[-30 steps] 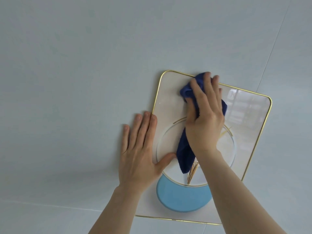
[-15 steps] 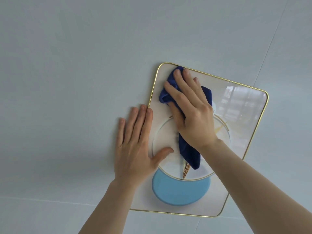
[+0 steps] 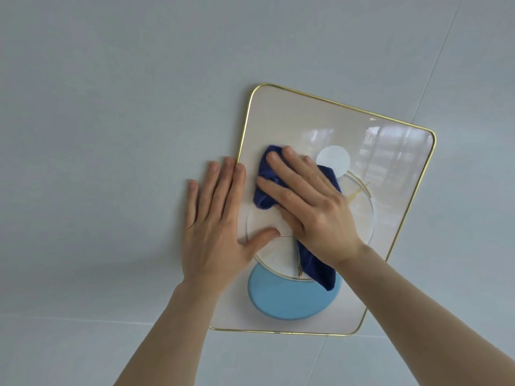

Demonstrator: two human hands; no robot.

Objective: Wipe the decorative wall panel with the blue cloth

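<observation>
The decorative wall panel [image 3: 390,151] is a glossy off-white rectangle with a thin gold rim, a gold ring, a small white disc and a light blue disc. It hangs tilted on the wall. My right hand [image 3: 312,207] presses the dark blue cloth [image 3: 264,190] flat against the panel's left middle, fingers spread over it; a tail of cloth hangs below my wrist. My left hand [image 3: 214,232] lies flat with spread fingers across the panel's left edge, thumb on the panel, fingers on the wall.
The pale grey wall [image 3: 111,135] surrounds the panel, with faint seams at the right and along the bottom. The panel's upper right shows window reflections.
My right hand has slid the blue cloth from the panel's top edge down and leftwards to its left middle, uncovering the small white disc. My left hand has stayed in place.
</observation>
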